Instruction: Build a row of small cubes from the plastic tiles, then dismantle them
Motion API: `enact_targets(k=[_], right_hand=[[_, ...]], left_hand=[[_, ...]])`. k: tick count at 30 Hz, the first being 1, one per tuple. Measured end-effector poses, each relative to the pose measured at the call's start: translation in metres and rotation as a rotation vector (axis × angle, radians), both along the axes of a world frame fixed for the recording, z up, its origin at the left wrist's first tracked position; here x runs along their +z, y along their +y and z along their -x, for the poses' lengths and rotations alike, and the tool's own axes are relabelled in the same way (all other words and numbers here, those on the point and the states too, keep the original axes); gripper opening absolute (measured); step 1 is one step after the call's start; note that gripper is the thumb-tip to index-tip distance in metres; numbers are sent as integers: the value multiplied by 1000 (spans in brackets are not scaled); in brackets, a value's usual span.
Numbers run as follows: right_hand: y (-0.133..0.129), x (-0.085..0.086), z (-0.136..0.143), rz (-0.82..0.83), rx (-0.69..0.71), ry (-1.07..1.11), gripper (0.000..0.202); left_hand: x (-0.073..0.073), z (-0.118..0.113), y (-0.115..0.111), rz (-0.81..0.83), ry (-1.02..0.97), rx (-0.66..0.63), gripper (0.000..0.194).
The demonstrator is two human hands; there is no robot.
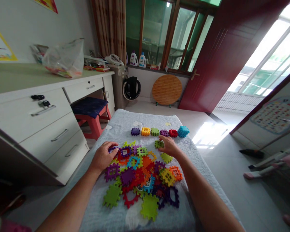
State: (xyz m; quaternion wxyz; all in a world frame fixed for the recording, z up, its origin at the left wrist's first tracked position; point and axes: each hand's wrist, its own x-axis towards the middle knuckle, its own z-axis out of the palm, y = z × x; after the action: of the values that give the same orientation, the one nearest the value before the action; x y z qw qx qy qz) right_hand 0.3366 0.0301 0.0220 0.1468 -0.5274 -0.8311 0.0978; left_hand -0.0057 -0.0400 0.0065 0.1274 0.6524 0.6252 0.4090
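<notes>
Flat toothed plastic tiles in many colours lie in a loose pile (141,172) on the cloth-covered table (120,122). Behind the pile runs a row of small stacks or blocks: dark purple (135,131), yellow (145,131), green (155,131), purple (164,132), red (173,133) and blue (183,131). My right hand (168,145) has its fingers closed on a green piece (159,144), just in front of the row. At the pile's left edge, my left hand (105,155) rests with fingers apart beside a purple piece (113,149).
A white desk (41,87) with drawers stands on the left, a plastic bag (65,59) on top. Near it is a red stool (93,114). Beyond the table are a washing machine (119,85), a round wooden board (167,90) and a red door (215,54).
</notes>
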Motion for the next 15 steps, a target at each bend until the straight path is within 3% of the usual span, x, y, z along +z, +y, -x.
enact_targets(k=[12,15], right_hand=[[4,3,9,47,11,-56,69],[12,10,11,8,19,-37,70]], left_hand=[[-2,0,1,-4,9,-4,25],[-3,0,2,-5,16,-3,26]])
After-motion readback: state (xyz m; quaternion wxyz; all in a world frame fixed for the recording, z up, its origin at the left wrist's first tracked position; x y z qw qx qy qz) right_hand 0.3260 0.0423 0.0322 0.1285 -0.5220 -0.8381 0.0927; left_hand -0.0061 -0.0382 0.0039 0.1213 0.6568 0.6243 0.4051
